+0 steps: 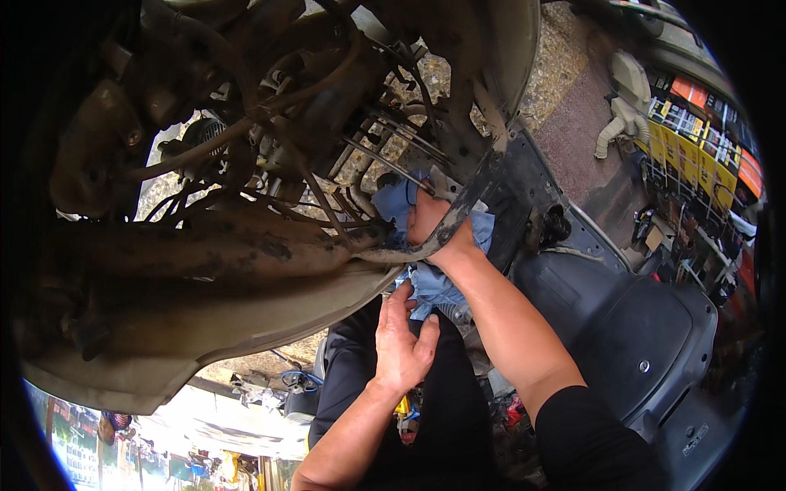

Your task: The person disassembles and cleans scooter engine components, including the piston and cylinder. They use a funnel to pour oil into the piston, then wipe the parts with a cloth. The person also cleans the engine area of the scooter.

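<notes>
My right hand (432, 222) reaches in behind a curved, dirty metal frame bar (458, 214) of a vehicle. Its fingers are bent and pressed into a crumpled blue cloth (434, 285); the bar hides part of the hand. Below it my left hand (401, 345) is open, thumb apart and fingers stretched up to the cloth's lower edge. Thin metal rods (385, 166) run close by my right hand. What lies behind the cloth is hidden.
Dusty brown vehicle parts and cables (270, 147) fill the upper left, above a curved pale panel (246, 327). Right of my forearm lies a large dark plastic panel (598, 319). Stacked yellow and orange boxes (696, 164) stand at the far right, near a beige ribbed duct (620, 123).
</notes>
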Available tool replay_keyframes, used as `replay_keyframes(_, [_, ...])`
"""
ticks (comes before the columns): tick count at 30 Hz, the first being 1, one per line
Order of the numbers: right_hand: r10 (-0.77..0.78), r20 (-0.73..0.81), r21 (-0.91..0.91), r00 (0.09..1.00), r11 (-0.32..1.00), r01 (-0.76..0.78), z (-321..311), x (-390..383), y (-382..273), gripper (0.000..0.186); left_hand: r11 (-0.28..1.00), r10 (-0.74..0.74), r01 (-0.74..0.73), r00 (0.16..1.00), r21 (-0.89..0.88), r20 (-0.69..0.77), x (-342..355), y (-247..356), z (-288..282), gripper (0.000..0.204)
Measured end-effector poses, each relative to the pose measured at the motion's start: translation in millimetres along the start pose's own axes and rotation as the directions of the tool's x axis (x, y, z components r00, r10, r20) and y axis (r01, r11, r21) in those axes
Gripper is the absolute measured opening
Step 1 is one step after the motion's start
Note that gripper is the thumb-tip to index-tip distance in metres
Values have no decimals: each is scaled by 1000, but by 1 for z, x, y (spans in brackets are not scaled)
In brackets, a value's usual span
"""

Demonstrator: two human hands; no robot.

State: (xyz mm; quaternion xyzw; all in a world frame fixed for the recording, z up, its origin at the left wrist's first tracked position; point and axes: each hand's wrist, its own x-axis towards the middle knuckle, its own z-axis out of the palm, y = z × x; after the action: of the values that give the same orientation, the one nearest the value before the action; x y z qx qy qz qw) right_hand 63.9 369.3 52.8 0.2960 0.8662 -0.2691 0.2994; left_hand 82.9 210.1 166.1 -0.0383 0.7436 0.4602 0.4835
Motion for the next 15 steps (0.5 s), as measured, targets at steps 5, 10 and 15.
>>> replay_keyframes(5, [206, 16, 53, 978, 977, -207, -27, -32, 39, 39, 1000, -13, 13, 1000, -15, 13, -3, 0, -2, 57])
replay_keyframes(10, [-40, -348, 141, 937, 986, 94, -22, -8, 71, 35, 999, -31, 29, 998, 24, 63, -6, -3, 7, 54])
replay_keyframes(15, [144, -136, 811, 980, 584, 27, -9, 41, 95, 22, 999, -50, 52, 994, -16, 99, -10, -2, 1, 51])
